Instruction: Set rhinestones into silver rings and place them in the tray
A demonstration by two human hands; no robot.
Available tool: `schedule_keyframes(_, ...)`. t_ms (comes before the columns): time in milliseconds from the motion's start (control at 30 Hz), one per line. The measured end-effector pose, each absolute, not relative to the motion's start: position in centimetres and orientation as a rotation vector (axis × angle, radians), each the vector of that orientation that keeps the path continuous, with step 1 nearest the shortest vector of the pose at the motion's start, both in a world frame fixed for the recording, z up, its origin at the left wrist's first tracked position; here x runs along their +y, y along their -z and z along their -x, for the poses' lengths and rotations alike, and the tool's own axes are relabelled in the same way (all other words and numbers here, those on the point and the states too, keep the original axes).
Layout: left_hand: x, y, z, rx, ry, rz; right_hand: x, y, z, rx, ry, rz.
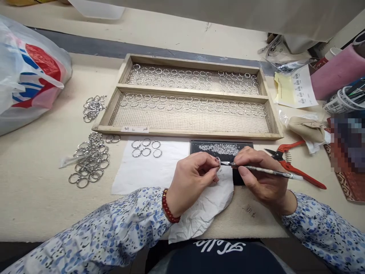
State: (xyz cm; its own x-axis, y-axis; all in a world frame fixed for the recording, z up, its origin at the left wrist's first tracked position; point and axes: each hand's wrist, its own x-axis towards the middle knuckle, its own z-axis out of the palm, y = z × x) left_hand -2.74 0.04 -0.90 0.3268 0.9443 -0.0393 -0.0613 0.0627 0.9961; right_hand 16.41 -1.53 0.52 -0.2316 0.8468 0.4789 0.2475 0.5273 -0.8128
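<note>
Between thumb and forefinger, my left hand [194, 179] pinches a small silver ring [218, 160]. My right hand [261, 177] grips a thin brush-like tool [269, 171] with a mottled handle, its dark tip touching or very close to the ring. Just behind the hands lies a black tray [194, 146] scattered with tiny sparkling stones [219, 147]. A crumpled white tissue [196, 217] rests under my left hand. On white paper [154, 171] to the left sit several silver rings [146, 151] in two rows.
A two-part wooden frame with wire mesh [188, 133] holds many rings behind the work spot. Loose ring piles [91, 160] lie left, beside a plastic bag [31, 76]. Red-handled cutters [302, 175], a pink roll [339, 72] and a cup of tools [342, 101] are right.
</note>
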Motion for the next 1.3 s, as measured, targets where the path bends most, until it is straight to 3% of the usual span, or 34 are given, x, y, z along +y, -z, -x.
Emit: schedule_keyframes(1300,0.01,0.62,2.68,0.956,-0.912,-1.201,-1.42,-0.57,-16.42,-1.768,-0.704,0.916)
